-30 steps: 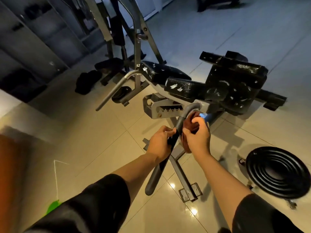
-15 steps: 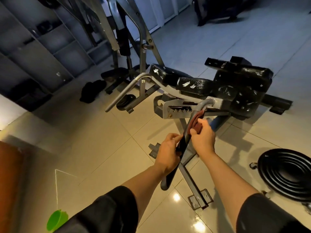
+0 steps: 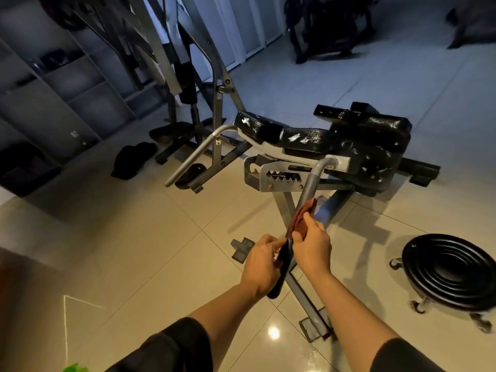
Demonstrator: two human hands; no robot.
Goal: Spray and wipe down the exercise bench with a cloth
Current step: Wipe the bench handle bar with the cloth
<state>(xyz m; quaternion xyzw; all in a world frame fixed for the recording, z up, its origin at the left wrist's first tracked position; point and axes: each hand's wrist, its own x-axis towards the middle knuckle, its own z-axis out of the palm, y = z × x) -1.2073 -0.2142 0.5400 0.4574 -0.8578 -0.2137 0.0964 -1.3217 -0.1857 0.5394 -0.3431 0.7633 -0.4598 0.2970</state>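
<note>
- Your right hand (image 3: 311,244) pinches the reddish cloth (image 3: 303,216) round the grey handle bar (image 3: 311,186) of the bench, fingers curled over the folded cloth.
- Your left hand (image 3: 261,265) grips the black foam end (image 3: 281,267) of the same bar, just below the right hand; the two hands are almost touching.
- Since a second ago the cloth has come down the bar: it was up by the bend, and now it sits low, just above the black foam end. That reads as one downward wiping stroke nearly finished on this bar.
- The bench (image 3: 346,146) lies just beyond your hands, its black padding cracked and flecked white. By my judgement the pads and the far handle bar (image 3: 196,157) on the left are yet to be wiped.
- A pale blue thing (image 3: 320,210) shows just beside the cloth on the right; it may be the spray bottle, but it is too hidden to tell.
- A black stool on wheels (image 3: 451,272) stands to the right, and a green thing (image 3: 72,368) is cut off at the near edge.
</note>
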